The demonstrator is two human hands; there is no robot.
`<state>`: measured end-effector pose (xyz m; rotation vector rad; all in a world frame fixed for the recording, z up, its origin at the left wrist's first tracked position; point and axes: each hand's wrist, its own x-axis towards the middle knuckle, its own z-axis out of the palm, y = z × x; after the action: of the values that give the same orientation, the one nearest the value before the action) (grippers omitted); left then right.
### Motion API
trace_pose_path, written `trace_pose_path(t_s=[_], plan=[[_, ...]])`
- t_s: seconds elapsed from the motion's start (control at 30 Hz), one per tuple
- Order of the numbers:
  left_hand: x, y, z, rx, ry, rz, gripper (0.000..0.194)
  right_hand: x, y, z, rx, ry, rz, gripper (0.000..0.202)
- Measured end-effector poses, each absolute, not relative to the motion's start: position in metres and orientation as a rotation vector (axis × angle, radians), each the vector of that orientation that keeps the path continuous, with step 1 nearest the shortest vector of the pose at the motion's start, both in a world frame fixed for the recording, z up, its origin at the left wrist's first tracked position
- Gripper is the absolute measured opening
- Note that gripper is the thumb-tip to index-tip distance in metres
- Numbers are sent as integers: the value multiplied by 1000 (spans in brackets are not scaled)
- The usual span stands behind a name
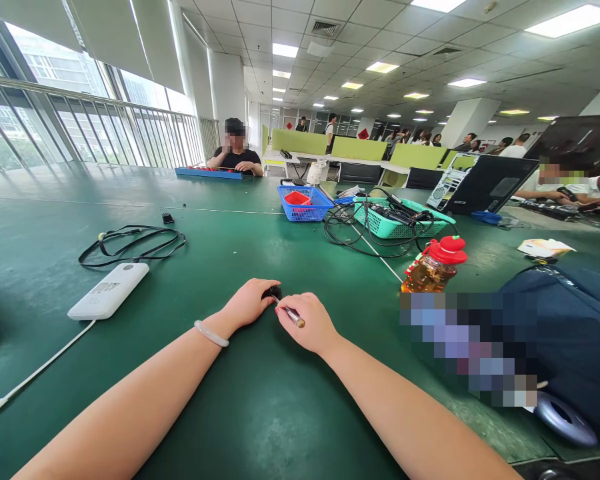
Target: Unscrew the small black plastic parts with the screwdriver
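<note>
My left hand is closed on a small black object near the middle of the green table. Close beside it, my right hand grips a screwdriver by its brownish handle, its thin shaft pointing up and left at the black object. The exact contact between tip and object is too small to make out. A pale bangle circles my left wrist.
A white power bank and a coiled black cable lie left. Blue and green baskets stand ahead. A red-capped bottle and dark bag are right. A person sits across the table.
</note>
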<state>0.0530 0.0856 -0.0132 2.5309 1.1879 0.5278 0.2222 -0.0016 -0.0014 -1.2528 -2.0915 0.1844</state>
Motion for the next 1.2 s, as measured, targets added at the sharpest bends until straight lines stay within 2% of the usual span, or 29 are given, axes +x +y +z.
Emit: trace_pose_path(t_s=[1.2], plan=[[53, 85, -13, 2533, 1189, 543, 42, 221, -2, -2, -1254, -2052, 230, 17]])
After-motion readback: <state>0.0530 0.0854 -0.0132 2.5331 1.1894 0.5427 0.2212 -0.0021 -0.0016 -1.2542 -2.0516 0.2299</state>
